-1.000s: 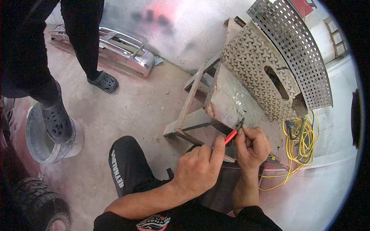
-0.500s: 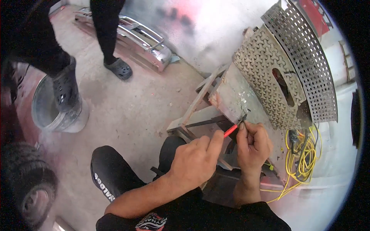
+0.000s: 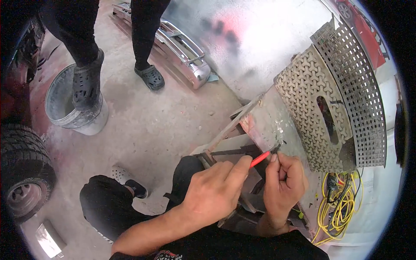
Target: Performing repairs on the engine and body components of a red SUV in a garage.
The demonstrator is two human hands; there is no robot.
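My left hand [image 3: 216, 188] is closed round the red handle of what looks like a pair of pliers [image 3: 260, 159]. Their dark tip points up and to the right, meeting the fingertips of my right hand [image 3: 286, 182]. Thumb and forefinger of that hand are pinched together at the tip, with the other fingers curled in. A small dark piece [image 3: 276, 149] shows there, too small to make out. Both hands are above the near end of a worn, paint-spattered board [image 3: 269, 110] on a wooden frame.
A beige patterned panel [image 3: 303, 86] and a grey perforated panel [image 3: 353, 78] rest on the board's right. Yellow cable [image 3: 336, 216] lies coiled below them. Someone stands at upper left, one clog [image 3: 86, 84] over a bucket [image 3: 58, 112]. A chrome bumper [image 3: 186, 56] and a tyre [image 3: 26, 169] are nearby.
The whole view has shifted, so the surroundings sit further right. A light clog now shows beside my knee. Both hands keep their grips, close together, with the pliers still meeting the right fingertips.
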